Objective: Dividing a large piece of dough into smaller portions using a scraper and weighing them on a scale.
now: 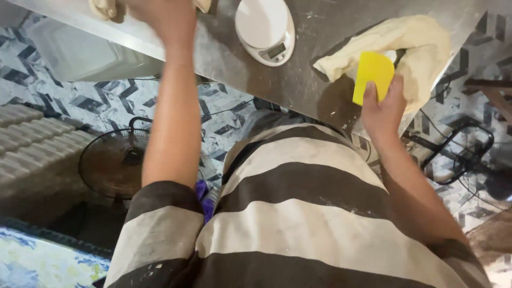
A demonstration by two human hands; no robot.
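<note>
Scraper at dough, steel tabletop [298,80].
Right hand [383,109] fingers gripping yellow scraper [373,74] against dough [410,45]; left hand [165,16] at 11 o'clock, grip unclear.

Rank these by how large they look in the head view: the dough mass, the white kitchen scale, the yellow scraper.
1. Dough mass: largest, spread across the steel table's right end.
2. White kitchen scale: clearly smaller, though its top is cut off by the frame.
3. Yellow scraper: smallest, partly covered by the right hand.
</note>
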